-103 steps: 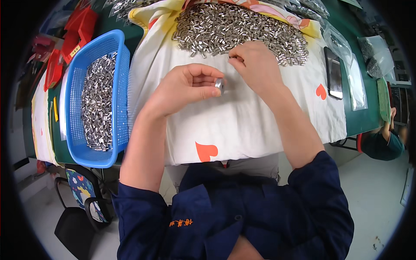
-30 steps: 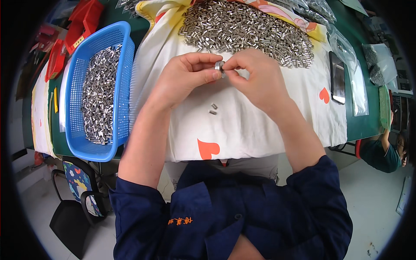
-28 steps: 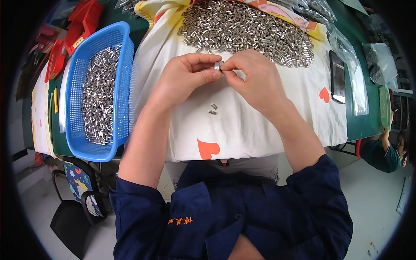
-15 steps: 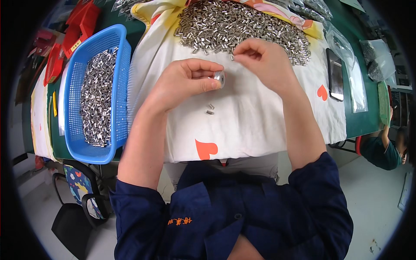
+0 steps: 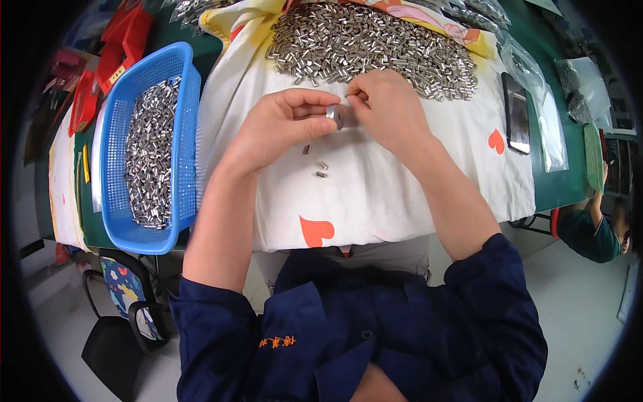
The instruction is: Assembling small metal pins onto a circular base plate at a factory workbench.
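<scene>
My left hand (image 5: 281, 124) holds a thick, round metal ring gauge (image 5: 336, 116) upright between thumb and fingers, above the white cloth. Just right of it, my right hand (image 5: 388, 107) is closed in a pinch, its fingertips close to the ring's face. A small metal pin appears to be in that pinch, though the fingers mostly hide it. Below the left hand, a loose metal pin (image 5: 307, 149) lies on the cloth, with two others, one pin (image 5: 323, 165) just above another pin (image 5: 321, 175). Beyond both hands spreads a large pile of the same pins (image 5: 375, 47).
A blue plastic basket (image 5: 189, 134) of similar pins stands at the left. Red bins (image 5: 124, 43) are behind it. At the right lie a dark phone (image 5: 516, 114) and clear plastic bags (image 5: 552, 134). Another person's arm (image 5: 595, 213) shows at the far right.
My right hand has come from the pile's edge leftward and nearer, up to the ring. A third loose pin now lies on the cloth below my left hand, which stays nearly in place.
</scene>
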A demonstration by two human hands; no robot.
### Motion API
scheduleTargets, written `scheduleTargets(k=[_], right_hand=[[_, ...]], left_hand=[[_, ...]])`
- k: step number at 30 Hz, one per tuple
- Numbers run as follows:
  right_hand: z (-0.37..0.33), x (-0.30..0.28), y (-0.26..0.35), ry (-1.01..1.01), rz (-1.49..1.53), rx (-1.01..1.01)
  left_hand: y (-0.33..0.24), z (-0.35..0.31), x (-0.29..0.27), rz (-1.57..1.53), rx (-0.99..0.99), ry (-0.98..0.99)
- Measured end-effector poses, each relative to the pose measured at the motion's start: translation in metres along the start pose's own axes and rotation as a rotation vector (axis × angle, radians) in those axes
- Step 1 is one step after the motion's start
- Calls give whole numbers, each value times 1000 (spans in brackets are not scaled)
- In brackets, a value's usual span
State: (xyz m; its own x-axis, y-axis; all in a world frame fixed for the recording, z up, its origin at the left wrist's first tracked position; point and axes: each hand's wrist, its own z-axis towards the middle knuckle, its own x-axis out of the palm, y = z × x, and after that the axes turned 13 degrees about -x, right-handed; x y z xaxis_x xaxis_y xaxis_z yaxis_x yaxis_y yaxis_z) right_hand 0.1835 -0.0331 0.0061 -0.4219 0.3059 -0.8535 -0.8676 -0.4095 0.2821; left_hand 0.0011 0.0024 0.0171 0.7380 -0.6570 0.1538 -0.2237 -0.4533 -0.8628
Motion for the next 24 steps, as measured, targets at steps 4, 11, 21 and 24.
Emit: scheduleTargets(k=[4, 11, 21, 24], right_hand=[[7, -23, 13, 27, 543, 206], [3, -23, 16, 53, 700, 157], [3, -25, 14, 18, 585, 64], [6, -27, 7, 152, 714, 152]], left_hand=[[5, 5, -3, -135, 103, -44], [5, 4, -5, -139, 96, -47], [5, 5, -1, -65, 86, -108], [3, 2, 0, -43, 52, -83]])
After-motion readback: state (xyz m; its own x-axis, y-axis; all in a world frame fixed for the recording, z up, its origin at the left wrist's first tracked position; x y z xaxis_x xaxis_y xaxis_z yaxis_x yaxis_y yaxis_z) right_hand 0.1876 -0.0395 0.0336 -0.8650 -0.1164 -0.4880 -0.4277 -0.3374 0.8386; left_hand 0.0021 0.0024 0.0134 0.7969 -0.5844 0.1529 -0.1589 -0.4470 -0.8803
